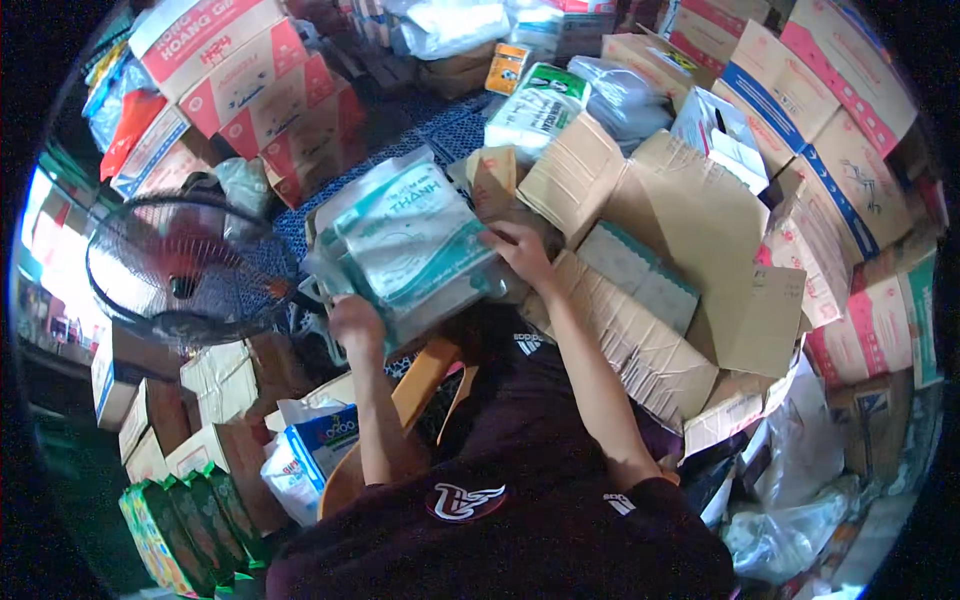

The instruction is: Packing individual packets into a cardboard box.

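Before me is a clear plastic-wrapped pack [416, 225] with white and teal print and some writing on it. My left hand [357, 324] grips its lower left corner, where loose plastic film hangs down. The fingers of my right hand [521, 255] hold the pack's right edge, thumb side on top. To the right of my right forearm lies an open cardboard box [690, 217] with its flaps spread. Inside it rests a pale pack with teal edges [637, 274]. What lies under the held pack is mostly hidden.
A black caged fan [187, 270] stands at the left. Red-and-white cartons [255, 97] are stacked behind it, and more cartons [817, 142] rise at the right. An orange plastic chair [427, 382] is near my left forearm. Green packets [195, 525] sit at lower left.
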A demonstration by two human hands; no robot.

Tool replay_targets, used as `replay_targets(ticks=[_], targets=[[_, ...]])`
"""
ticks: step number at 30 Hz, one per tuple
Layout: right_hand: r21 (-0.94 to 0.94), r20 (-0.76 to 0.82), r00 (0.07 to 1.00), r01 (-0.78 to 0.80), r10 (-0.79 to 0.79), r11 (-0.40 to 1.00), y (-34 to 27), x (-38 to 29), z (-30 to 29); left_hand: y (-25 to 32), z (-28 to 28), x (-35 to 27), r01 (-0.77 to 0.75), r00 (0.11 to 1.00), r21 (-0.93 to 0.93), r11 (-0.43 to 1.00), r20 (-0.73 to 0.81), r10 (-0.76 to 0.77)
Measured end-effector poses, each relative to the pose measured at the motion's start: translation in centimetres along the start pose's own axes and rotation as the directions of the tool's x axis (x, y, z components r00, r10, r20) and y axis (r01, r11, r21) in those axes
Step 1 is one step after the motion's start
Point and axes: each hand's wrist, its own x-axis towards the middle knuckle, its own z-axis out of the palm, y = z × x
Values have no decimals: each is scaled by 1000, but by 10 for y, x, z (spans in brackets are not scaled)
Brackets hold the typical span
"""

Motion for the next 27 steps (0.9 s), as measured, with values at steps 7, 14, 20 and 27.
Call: replay_targets(ticks=[7,14,20,27], targets=[[7,1,1000,-22,22,1000,-20,-2,14,8,49,7,459,864,650,606,-486,-134],[-36,7,997,-73,74,997,-18,-4,-1,7,2,39,207,901,-499,841,-237,-362],[-31,-53,999,-9,7,999,-12,-2,5,-2,-10,58,118,851,659,743,-453,266],[-406,-283,943,48,-176,913,1,3,13,21,-20,88,507,748,725,466,-639,180]])
